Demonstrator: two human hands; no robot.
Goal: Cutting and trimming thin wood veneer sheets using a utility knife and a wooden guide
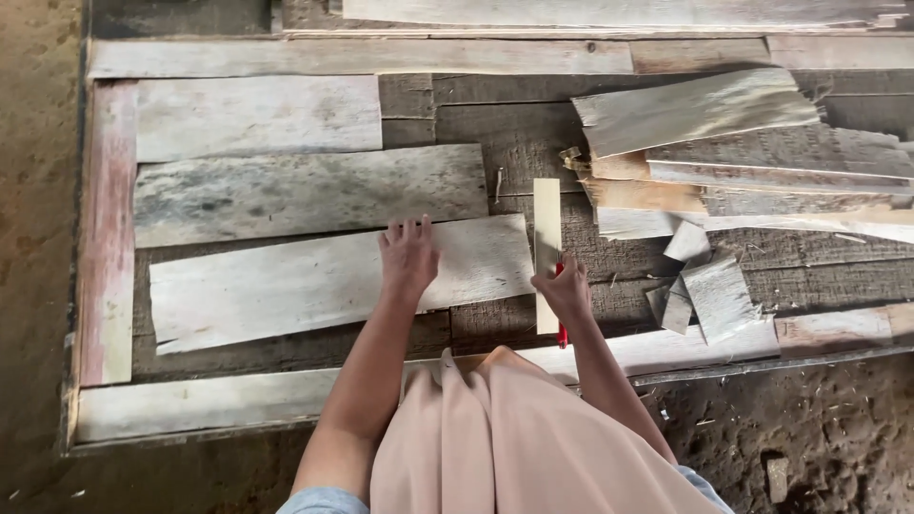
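Pink skirt (pixel 514 438) at 6 o'clock. Left hand (pixel 409 255) flat, fingers spread, pressing veneer sheet (pixel 324 286). Right hand (pixel 567 287) grips red cutter (pixel 562 333) against narrow strip (pixel 546 238). Three sheets laid; loose pile (pixel 743 162) at 2 o'clock remains.

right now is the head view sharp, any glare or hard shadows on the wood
Head view: soft, even light, no glare, no hard shadows; the large veneer sheet under the left hand shows clear grain; the right hand on the narrow strip looks slightly soft.
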